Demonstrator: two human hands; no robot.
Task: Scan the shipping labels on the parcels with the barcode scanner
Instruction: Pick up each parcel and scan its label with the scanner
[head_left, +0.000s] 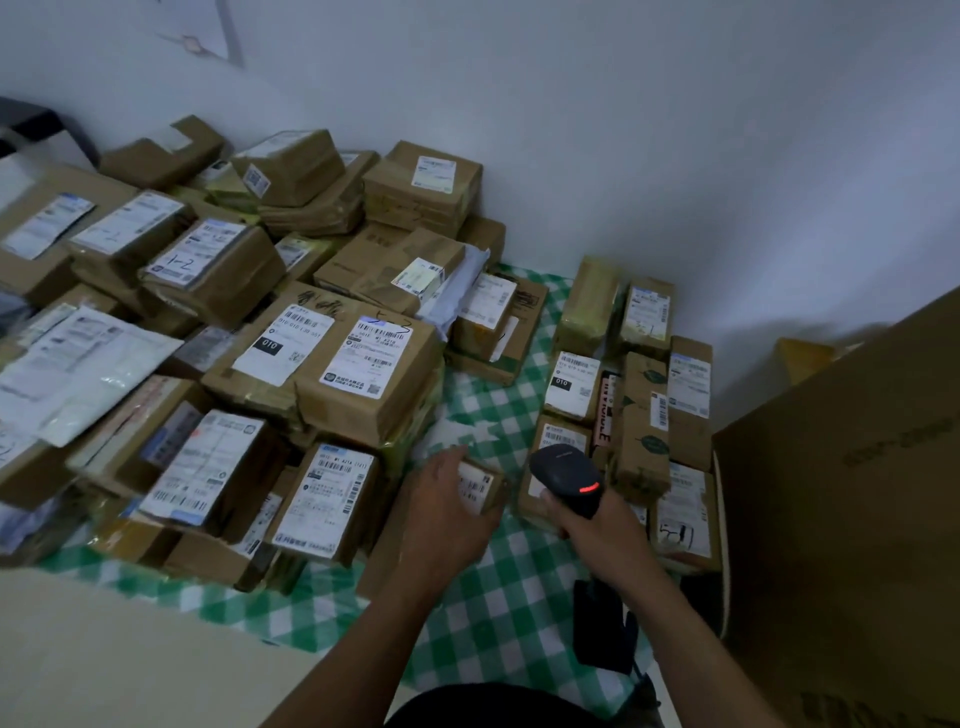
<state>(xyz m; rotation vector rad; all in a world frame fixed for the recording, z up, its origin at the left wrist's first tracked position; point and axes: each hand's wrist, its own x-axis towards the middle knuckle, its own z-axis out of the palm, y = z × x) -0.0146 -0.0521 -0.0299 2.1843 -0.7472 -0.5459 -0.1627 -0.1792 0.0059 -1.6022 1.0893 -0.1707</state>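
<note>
Gripping a small parcel label-up in our left hand, our right hand clasps the scanner just beside it to read it.

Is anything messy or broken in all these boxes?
Mostly just jumbled. The parcels on the left are heaped crookedly, tilted over each other. One box at the back has a torn-open flap. The row on the right stands neater. Nothing looks spilled on the green checked cloth.
</note>
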